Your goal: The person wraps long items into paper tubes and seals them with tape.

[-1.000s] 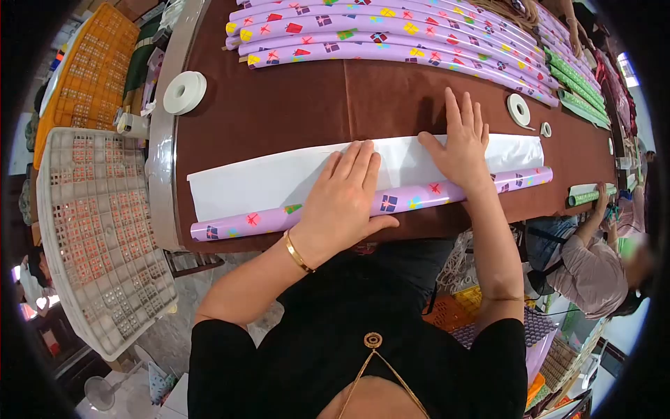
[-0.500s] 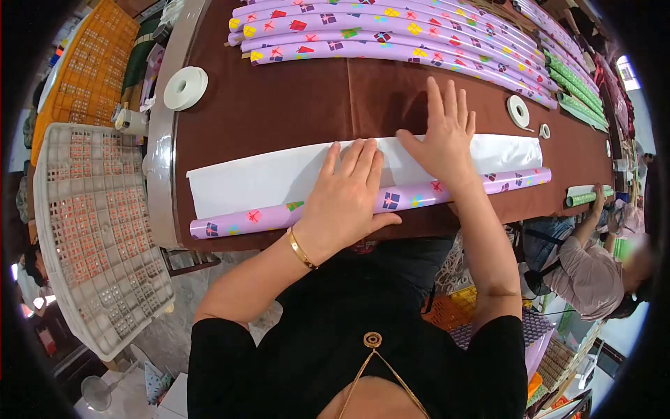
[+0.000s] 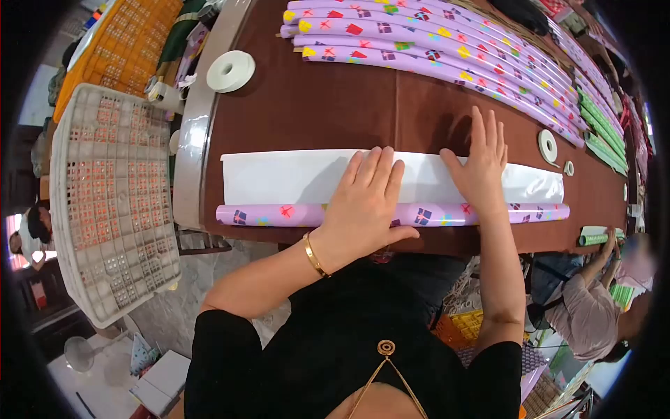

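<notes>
A roll of purple gift-patterned paper (image 3: 279,215) lies along the near edge of the brown table, with its white underside (image 3: 279,178) spread flat beyond it. My left hand (image 3: 364,202) rests palm down across the roll and the white sheet, its fingers stretched out and the thumb pointing right. Farther right, my right hand (image 3: 481,171) is over the roll with its fingers spread and raised and its thumb apart. Whether its palm touches the paper is hard to tell. Neither hand grasps anything.
Several finished purple rolls (image 3: 419,52) lie at the back, with green rolls (image 3: 601,129) to their right. White tape rolls (image 3: 231,71) (image 3: 548,146) sit on the brown table (image 3: 307,112). A plastic crate (image 3: 118,202) stands left. A co-worker (image 3: 583,314) handles a green roll at right.
The view has shifted, so the table and paper appear farther right and the roll looks more level. My right hand's fingers have drawn closer together and tilted up.
</notes>
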Demonstrator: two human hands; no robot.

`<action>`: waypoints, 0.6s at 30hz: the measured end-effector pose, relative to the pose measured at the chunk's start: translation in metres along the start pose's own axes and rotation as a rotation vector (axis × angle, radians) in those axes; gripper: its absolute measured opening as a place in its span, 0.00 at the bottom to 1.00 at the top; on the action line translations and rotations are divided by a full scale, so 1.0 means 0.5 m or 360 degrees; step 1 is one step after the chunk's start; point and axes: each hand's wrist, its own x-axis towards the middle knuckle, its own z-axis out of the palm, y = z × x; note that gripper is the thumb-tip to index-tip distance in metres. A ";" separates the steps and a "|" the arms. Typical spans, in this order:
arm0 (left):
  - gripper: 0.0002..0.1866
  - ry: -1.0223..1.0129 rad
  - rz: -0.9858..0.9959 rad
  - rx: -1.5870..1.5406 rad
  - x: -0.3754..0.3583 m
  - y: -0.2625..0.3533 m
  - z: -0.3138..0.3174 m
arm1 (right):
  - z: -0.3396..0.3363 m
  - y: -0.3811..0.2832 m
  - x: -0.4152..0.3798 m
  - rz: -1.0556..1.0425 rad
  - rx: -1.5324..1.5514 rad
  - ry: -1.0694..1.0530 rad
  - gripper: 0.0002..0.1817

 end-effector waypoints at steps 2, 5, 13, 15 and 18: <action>0.52 -0.0014 -0.0033 -0.0049 -0.007 -0.009 0.010 | 0.001 0.006 0.001 -0.0011 0.0018 -0.0013 0.49; 0.53 -0.0025 -0.0067 -0.0095 -0.014 -0.014 0.008 | 0.004 0.010 0.007 -0.0048 0.0025 -0.0006 0.48; 0.52 -0.0022 -0.0012 -0.0131 -0.044 -0.048 -0.011 | 0.003 0.019 0.009 -0.0093 0.0046 0.0006 0.45; 0.52 0.0002 -0.0033 -0.0101 -0.060 -0.065 -0.021 | -0.002 0.013 0.012 -0.0050 0.0074 -0.0026 0.45; 0.52 0.0018 -0.0109 -0.0037 -0.094 -0.097 -0.043 | -0.001 0.018 0.010 -0.0034 0.0068 -0.0012 0.45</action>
